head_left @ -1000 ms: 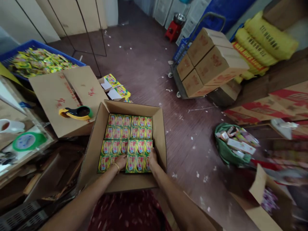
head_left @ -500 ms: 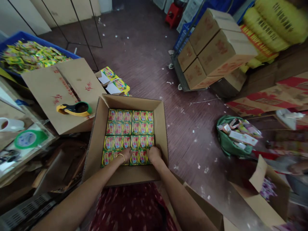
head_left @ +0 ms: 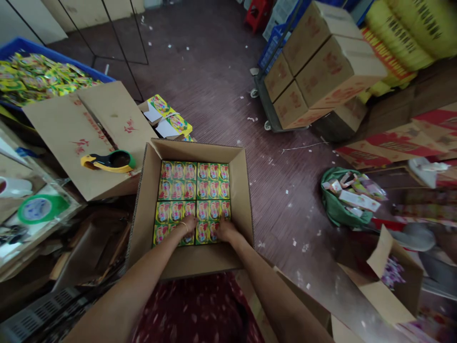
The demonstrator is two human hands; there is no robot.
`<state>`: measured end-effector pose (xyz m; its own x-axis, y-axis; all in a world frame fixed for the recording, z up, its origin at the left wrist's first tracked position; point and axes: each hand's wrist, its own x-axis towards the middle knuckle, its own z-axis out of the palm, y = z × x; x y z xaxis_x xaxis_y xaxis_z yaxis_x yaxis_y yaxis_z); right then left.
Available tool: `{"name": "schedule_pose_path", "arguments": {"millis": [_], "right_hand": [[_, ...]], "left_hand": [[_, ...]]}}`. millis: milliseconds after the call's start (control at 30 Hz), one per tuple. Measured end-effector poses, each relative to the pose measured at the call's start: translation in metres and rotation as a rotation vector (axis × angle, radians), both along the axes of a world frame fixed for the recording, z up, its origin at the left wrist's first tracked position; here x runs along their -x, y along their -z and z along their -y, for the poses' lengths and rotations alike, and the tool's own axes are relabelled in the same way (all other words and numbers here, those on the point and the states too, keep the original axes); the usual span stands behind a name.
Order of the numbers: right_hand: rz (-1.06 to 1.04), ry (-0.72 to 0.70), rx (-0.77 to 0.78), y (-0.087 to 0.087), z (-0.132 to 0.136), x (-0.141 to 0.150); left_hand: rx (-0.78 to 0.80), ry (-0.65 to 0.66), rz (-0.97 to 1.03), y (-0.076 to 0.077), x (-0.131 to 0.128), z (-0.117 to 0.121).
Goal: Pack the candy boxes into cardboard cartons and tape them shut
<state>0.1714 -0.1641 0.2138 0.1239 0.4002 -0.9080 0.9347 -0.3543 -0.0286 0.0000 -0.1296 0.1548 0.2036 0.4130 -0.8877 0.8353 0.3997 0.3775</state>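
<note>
A deep cardboard carton [head_left: 143, 190] stands open in front of me. Small yellow-green printed boxes [head_left: 178, 183] fill its bottom in four blocks. My left hand [head_left: 187, 225], with a bracelet at the wrist, rests at the gap between the two near blocks, fingers bent down onto the box tops. On the near right block, my right hand [head_left: 224, 229] touches the tops close to the carton's right wall, fingers slightly apart. Neither hand lifts anything; the fingertips are partly hidden.
Left, a closed carton [head_left: 96, 138] carries a tape dispenser [head_left: 110, 161]. Behind it is a blue crate [head_left: 82, 69] of small packets. A trolley [head_left: 269, 107] bears stacked cartons [head_left: 321, 71]. A green sack [head_left: 330, 205] and an open carton [head_left: 389, 300] lie right.
Both hands have shifted slightly away from me over the box tops, and the right fingers have spread a little. The view has tilted slightly; the boxes keep their arrangement.
</note>
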Motion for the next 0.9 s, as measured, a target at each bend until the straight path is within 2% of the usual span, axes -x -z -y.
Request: {"name": "schedule_pose_path", "arguments": {"millis": [167, 267, 333, 500, 567, 733, 900], "right_hand": [[-0.154, -0.077, -0.073, -0.023, 0.022, -0.015], [-0.191, -0.124, -0.096, -0.028, 0.026, -0.008], [-0.203, -0.154, -0.147, -0.027, 0.018, 0.004], [-0.262, -0.258, -0.237, -0.01, -0.018, 0.046], [-0.252, -0.287, -0.256, 0.0, -0.025, 0.059], [-0.195, -0.299, -0.296, 0.017, -0.015, 0.069], [-0.114, -0.207, -0.291, 0.028, -0.009, 0.071]], "left_hand": [[-0.067, -0.115, 0.023, 0.002, 0.002, 0.005], [-0.068, -0.132, 0.035, 0.005, 0.0, 0.008], [-0.072, -0.126, 0.044, 0.005, 0.002, 0.008], [-0.213, -0.049, 0.005, 0.005, 0.02, 0.001], [-0.255, -0.011, -0.009, 0.007, 0.025, 0.0], [-0.298, 0.046, -0.01, 0.011, 0.028, 0.004], [-0.318, 0.044, 0.0, 0.014, 0.03, 0.006]]}}
